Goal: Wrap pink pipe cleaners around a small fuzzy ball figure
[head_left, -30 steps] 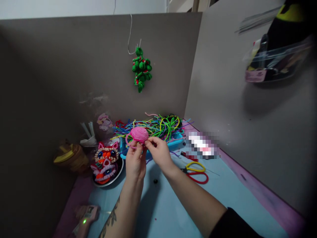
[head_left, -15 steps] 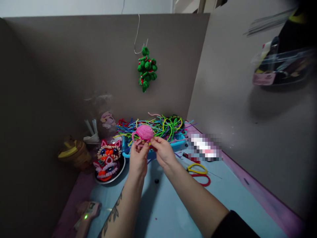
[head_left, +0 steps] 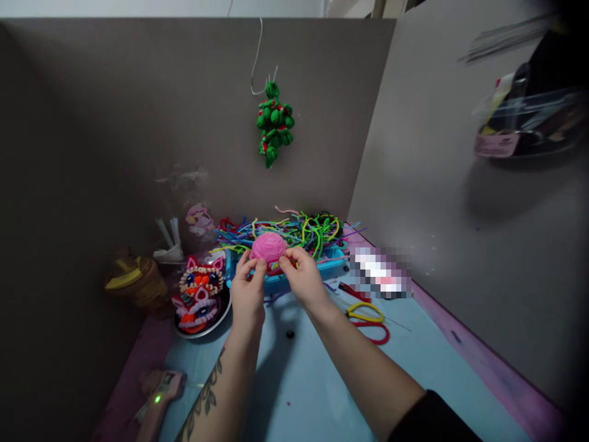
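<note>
A rounded pink piece [head_left: 269, 247], ridged like rows of pipe cleaner, is held up between my two hands above the front of the tray. My left hand [head_left: 248, 282] pinches its lower left edge with thumb and fingers. Its lower right edge is in the pinch of my right hand [head_left: 301, 276]. Behind it, a blue tray [head_left: 329, 267] is heaped with loose pipe cleaners [head_left: 317, 236] in many colours. The underside of the pink piece is hidden from me.
Scissors [head_left: 368, 313] with yellow and red handles lie right of my hands. At left, a dark bowl [head_left: 216, 328] holds fuzzy animal-face pieces [head_left: 200, 279]. A pink glue gun [head_left: 161, 393] with a green light sits front left. A green tree ornament [head_left: 273, 123] hangs at the back.
My left hand has shifted left and now grips the piece's left edge. The pink piece has turned, and the pink loop that showed at its left is no longer visible.
</note>
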### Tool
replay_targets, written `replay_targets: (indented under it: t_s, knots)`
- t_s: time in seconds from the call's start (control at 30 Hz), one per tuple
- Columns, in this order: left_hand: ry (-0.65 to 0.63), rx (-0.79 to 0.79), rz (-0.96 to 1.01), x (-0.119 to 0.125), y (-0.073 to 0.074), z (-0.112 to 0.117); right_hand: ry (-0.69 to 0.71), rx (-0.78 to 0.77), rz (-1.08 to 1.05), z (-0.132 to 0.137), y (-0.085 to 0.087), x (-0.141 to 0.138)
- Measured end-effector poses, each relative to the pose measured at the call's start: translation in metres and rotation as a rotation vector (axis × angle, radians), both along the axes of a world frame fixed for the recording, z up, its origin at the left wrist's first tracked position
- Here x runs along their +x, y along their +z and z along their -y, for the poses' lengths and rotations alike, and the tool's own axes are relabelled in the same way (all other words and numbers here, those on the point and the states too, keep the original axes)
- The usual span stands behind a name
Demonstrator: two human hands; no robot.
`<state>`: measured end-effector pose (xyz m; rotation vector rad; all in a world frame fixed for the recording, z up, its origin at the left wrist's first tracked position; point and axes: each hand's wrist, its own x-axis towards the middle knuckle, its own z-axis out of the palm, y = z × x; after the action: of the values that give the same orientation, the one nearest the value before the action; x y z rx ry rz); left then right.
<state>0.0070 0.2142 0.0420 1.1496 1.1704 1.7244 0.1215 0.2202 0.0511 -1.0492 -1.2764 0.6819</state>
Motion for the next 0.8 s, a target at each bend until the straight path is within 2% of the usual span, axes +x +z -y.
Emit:
replay_targets:
  t_s: [0.13, 0.23, 0.33, 0.47, 0.57, 0.67, 0.8]
  knots:
    - [-0.005, -0.001, 0.046, 0.002, 0.001, 0.000, 0.142, -0.098, -0.221, 0.002, 0.001, -0.004]
    - [-0.012, 0.004, 0.055, 0.003, 0.005, 0.003, 0.177, -0.133, -0.303, 0.001, 0.000, -0.006]
    - [0.046, 0.035, -0.013, 0.004, 0.009, 0.009, 0.086, -0.055, -0.190, 0.003, -0.002, -0.007]
    - [0.170, 0.069, -0.090, 0.005, 0.011, 0.016, -0.130, 0.072, 0.014, 0.009, -0.003, -0.011]
    - [0.170, 0.065, -0.088, 0.005, 0.009, 0.014, -0.173, 0.082, 0.056, 0.010, -0.003, -0.012]
    - [0.087, 0.034, 0.026, 0.002, 0.008, 0.006, -0.087, 0.068, 0.052, 0.007, -0.002, -0.008]
    - [-0.025, -0.064, 0.313, -0.006, 0.012, -0.003, 0.037, 0.049, 0.029, 0.003, 0.001, 0.000]
